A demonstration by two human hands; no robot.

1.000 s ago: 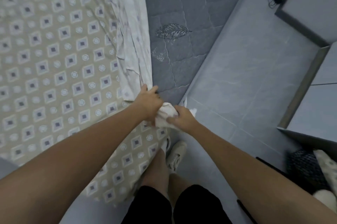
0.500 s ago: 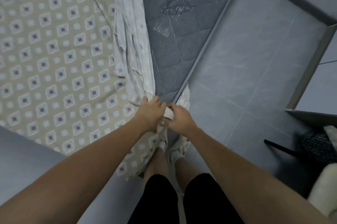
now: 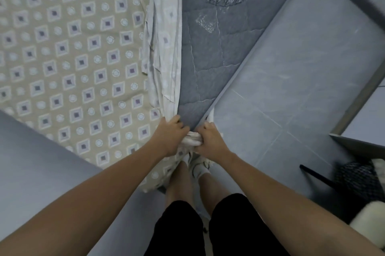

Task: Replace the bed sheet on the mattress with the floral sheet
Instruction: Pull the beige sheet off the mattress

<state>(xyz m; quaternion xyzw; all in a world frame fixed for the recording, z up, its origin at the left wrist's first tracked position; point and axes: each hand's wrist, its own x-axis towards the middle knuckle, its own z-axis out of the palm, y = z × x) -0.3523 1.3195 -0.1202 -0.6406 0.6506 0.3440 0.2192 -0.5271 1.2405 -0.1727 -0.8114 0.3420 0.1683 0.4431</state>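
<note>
Left hand (image 3: 169, 137) and right hand (image 3: 209, 141) grip 1 bunched corner of the beige diamond-patterned sheet (image 3: 68, 51) at the grey quilted mattress (image 3: 214, 51) near corner. Next: pull corner over.

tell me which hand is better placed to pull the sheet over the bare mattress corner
Left, probably. The left hand grips the bunched sheet on the covered side; the right hand holds the same bunch at the mattress edge.

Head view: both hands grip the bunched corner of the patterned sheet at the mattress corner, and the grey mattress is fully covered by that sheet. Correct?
Not quite. The left hand and right hand do grip the bunched sheet corner, but the head view shows the grey mattress only partly covered: a wide quilted strip lies bare beside the patterned sheet.
</note>
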